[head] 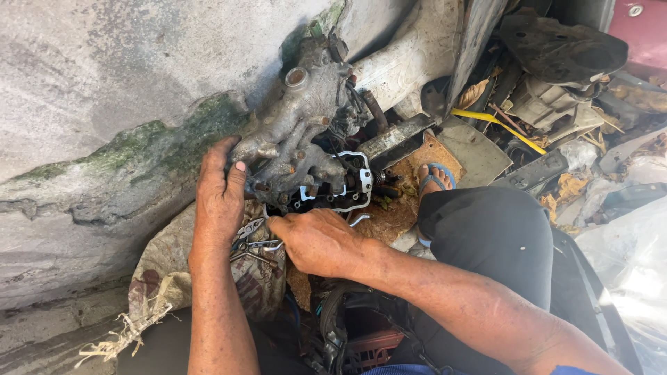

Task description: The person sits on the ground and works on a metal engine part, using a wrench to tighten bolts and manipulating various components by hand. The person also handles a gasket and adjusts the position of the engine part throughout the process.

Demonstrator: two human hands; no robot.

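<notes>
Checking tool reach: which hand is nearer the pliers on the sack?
Left. The left hand grips the engine part with its wrist right beside the pliers. The right hand sits just right of them, fingertips at the part's underside.

Setting: informal outdoor repair spot, scrapyard type. Evidence: grimy grey cast-metal engine part (pixel 295 132) worked on at ground level; rough, stained concrete wall (pixel 104 83) with green moss patch (pixel 174 139); worn printed sack (pixel 174 278) as work mat, steel pliers (pixel 253 239) lying on it; heap of black and grey scrap panels (pixel 549 62) and yellow rod (pixel 497 125) at right; dry leaves (pixel 566 187) among debris; foot in blue flip-flop sandal (pixel 434 179)
</notes>
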